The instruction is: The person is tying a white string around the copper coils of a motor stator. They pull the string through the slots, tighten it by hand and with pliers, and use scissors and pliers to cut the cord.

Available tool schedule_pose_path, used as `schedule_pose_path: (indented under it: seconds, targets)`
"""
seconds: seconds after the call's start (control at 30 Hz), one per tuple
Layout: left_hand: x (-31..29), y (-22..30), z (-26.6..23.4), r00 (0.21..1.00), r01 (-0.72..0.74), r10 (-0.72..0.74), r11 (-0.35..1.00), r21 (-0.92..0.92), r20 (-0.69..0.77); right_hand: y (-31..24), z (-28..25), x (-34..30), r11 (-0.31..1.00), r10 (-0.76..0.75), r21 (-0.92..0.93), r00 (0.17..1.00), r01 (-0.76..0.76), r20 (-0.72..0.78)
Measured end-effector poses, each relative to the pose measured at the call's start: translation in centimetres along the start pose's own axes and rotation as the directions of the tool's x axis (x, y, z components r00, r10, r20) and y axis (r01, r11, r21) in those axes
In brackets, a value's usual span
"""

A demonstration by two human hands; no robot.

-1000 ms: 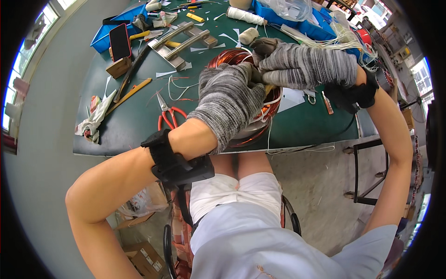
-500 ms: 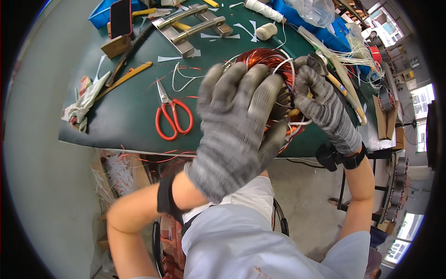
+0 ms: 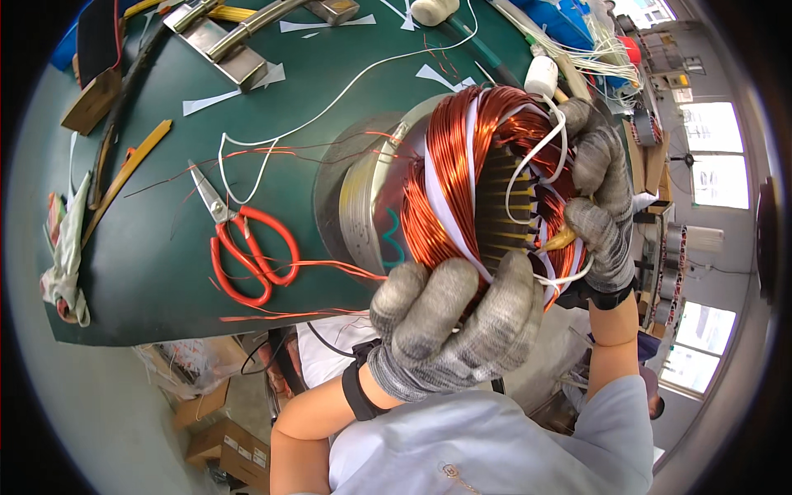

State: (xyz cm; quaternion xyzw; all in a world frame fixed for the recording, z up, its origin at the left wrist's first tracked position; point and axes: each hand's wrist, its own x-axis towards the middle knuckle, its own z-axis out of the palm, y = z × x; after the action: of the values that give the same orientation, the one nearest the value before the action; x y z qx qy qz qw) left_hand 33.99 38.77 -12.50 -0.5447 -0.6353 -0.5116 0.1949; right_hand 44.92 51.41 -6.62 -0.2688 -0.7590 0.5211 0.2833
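Stator: a thick copper-wound, ring-shaped metal stator [image 3: 450, 132] lay on its side on the dark green, smooth-topped table [image 3: 148, 264], near its edge, between the two hands.
Winding: glossy orange-brown copper strands ran in tight, curved bundles, bound by a flat white fabric-like tape [image 3: 473, 140].
Bore: narrow yellowish strips [image 3: 503, 198] lined the stator's dark, round opening like ribs.
Outer band: a dull grey metal band [image 3: 359, 210] with fine ridges circled the stator's left part; beside it a teal squiggle marked a smooth, dark surface.
Cord: a soft white round cord [image 3: 540, 153] looped over the stator's open end.
Right grip: the right hand [image 3: 606, 198], in a grey ribbed knit glove, pinched a yellowish tapered piece [image 3: 561, 239] at the rim of the stator's opening.
Left grip: the left hand [image 3: 462, 330], gloved alike, had its fingers bent close together against the stator's near side; whether they clasped it could not be told.
Scissors: red-handled metal scissors [image 3: 242, 223] lay open-looped left of the stator.
Wires: thin orange-red wires [image 3: 330, 264] trailed leftward from the stator.
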Motion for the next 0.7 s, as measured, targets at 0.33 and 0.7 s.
schedule_pose_path:
  seconds: [0.33,0.7]
  targets:
    - [2.4,-1.2,-2.5,0.973,0.084,-0.068,0.994,-0.066,0.22,-0.3,2.6,-2.3,0.998,-0.06,-0.028,0.974,0.055,-0.221]
    - [2.4,1.2,-1.5,0.949,-0.036,0.054,0.997,-0.062,0.31,0.7,1.9,-2.4,0.925,-0.246,-0.327,0.961,0.193,-0.13]
